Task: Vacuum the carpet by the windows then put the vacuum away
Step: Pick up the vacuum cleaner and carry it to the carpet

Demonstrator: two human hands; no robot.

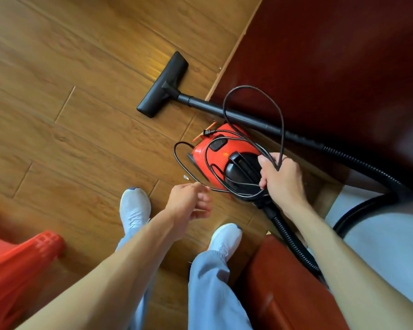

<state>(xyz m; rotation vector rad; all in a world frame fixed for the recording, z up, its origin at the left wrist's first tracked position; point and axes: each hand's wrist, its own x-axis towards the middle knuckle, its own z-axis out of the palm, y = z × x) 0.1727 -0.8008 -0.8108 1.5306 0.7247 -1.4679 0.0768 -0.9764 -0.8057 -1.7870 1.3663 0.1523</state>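
Observation:
A red canister vacuum (208, 153) with a black handle stands on the wooden floor against a dark red cabinet. Its black wand (248, 117) runs up-left to the floor head (163, 84), which lies flat on the boards. The ribbed hose (293, 241) leaves the canister's near end and loops off to the right. My right hand (280, 179) grips several loops of the black power cord (281, 120) above the canister; the plug (206, 132) lies on the red top. My left hand (191, 202) pinches a strand of the cord just left of the canister.
The dark red cabinet (332, 55) fills the upper right. A red plastic bin (17, 265) sits at the lower left, and a reddish-brown seat edge (279, 287) at the lower right beside pale fabric (379, 234). My white shoes (135, 208) stand on the boards. A small white scrap (186, 177) lies nearby.

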